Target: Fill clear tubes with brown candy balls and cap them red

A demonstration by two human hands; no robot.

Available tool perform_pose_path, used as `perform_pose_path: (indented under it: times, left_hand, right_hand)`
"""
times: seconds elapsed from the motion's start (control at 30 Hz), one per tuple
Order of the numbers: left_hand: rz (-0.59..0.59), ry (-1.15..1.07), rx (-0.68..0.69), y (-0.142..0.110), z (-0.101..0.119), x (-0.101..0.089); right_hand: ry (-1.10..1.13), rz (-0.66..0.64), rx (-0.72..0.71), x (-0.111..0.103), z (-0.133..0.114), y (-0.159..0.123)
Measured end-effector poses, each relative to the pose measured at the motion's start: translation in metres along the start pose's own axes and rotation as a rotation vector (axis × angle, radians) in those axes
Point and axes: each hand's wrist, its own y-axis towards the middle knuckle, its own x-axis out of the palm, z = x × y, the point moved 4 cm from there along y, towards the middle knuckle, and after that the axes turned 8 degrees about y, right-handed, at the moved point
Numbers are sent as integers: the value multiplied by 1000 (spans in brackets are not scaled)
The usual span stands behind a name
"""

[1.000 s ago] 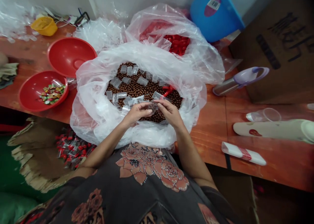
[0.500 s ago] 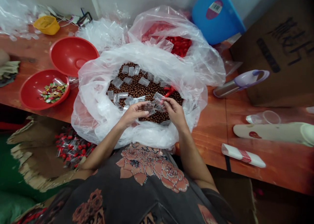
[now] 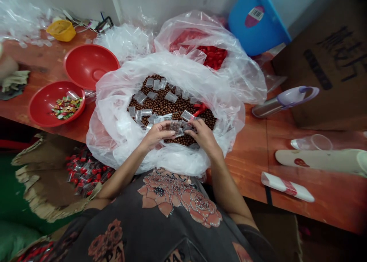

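Observation:
My left hand (image 3: 157, 135) is closed on a small clear plastic box (image 3: 174, 126), thumb below and fingers behind it. My right hand (image 3: 204, 136) has its fingers bent around another clear piece, just right of that box; its fingertips partly cover this piece. Both hands are over a large open plastic bag (image 3: 113, 101) full of small brown balls (image 3: 164, 107). Several clear boxes (image 3: 171, 97) lie scattered on the balls. A red object (image 3: 200, 109), perhaps a scoop, lies in the balls beyond my right hand.
Two red bowls (image 3: 34, 105) stand left, one with wrapped sweets. Behind is a bag of red pieces (image 3: 215, 57), beside a blue bucket (image 3: 259, 21). A flask (image 3: 268, 106) and a cardboard box (image 3: 323, 63) are right. Red-capped boxes (image 3: 87, 172) fill a carton below left.
My right hand has come slightly closer to my left, its fingers more curled. The left hand keeps its hold on the clear box. The whole view has shifted a little.

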Motion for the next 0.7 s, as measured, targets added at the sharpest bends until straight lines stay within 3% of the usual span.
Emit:
perform_pose_path:
  times: [0.13,0.3,0.53,0.7]
  left_hand:
    - [33,-9,3,3,-1,-2]
    - [54,-16,-13,4,-3,-2]
    - [37,-18,15,1,-1,-1]
    - [54,-50,11,-1,1,0]
  right_hand:
    - [12,80,7,-11,7,8]
    - [-124,191,94,-24,23,33]
    - [-291,-2,166,-10,20,57]
    - [-195,-56,239,-7,27,53]
